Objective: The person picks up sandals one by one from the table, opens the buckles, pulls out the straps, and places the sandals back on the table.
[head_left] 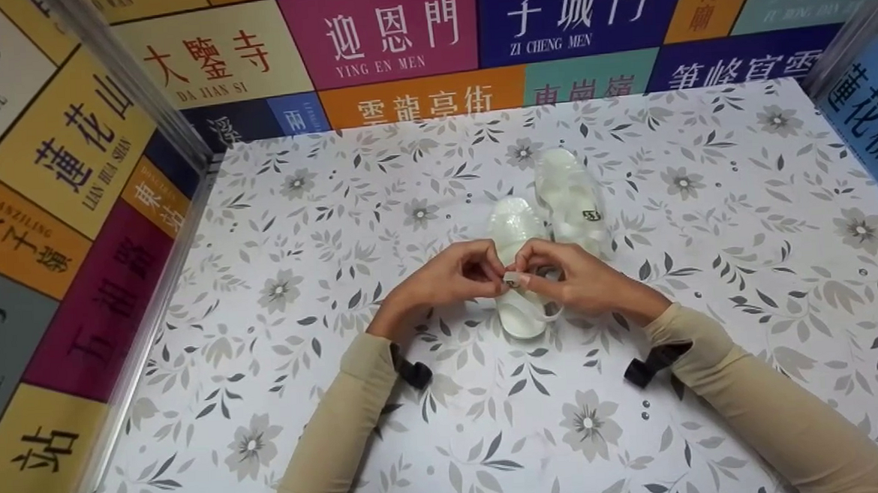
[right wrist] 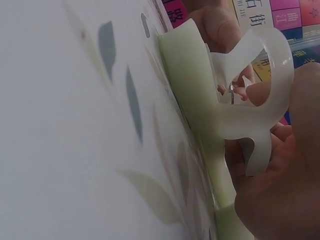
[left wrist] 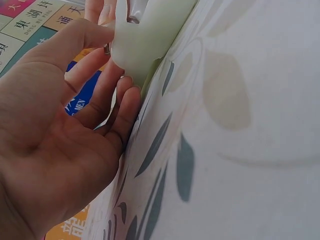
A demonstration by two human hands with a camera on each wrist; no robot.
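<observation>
A translucent pale-green sandal [head_left: 522,321] lies on the patterned tabletop, its toe end pointing away. Over its strap both hands meet: the left hand [head_left: 452,274] and right hand [head_left: 579,275] pinch the strap at a small buckle [head_left: 512,279] with thumb and fingertips. In the right wrist view the white strap [right wrist: 280,55] curves up in a loop above the sole, and a thin metal prong [right wrist: 231,92] shows inside it. From the left wrist, thumb and fingers reach the sandal's side [left wrist: 137,47]; their tips are partly hidden behind it.
The matching sandal [head_left: 564,172] lies just beyond, to the right, with a dark label on its strap. White table covering [head_left: 419,443] carries grey flowers and leaves. Colourful lettered panels [head_left: 390,31] stand along the back and sides. Dark wrist bands [head_left: 645,371] sit at both sleeves.
</observation>
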